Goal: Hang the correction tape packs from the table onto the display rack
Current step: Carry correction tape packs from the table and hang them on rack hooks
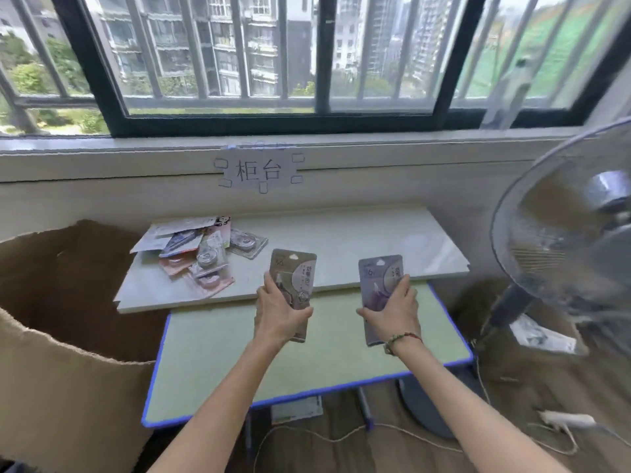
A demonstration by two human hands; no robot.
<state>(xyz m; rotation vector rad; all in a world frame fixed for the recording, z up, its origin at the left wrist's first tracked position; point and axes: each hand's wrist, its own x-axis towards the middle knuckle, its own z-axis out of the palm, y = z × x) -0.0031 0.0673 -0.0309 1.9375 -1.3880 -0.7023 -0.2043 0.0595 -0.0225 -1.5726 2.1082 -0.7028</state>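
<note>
The left hand (278, 310) grips a brown-grey correction tape pack (293, 278) upright by its lower half, fingers curled round it. Just right of that grip, the right hand (396, 312) clamps a purple-grey correction tape pack (379, 281) the same way; a beaded bracelet (399, 340) circles that wrist. Both packs are held above the green table (239, 353). Beyond and left of the left grip, a loose pile of packs (205, 257) lies on the white board (358, 240). A fan (566, 240) stands right of the right grip.
</note>
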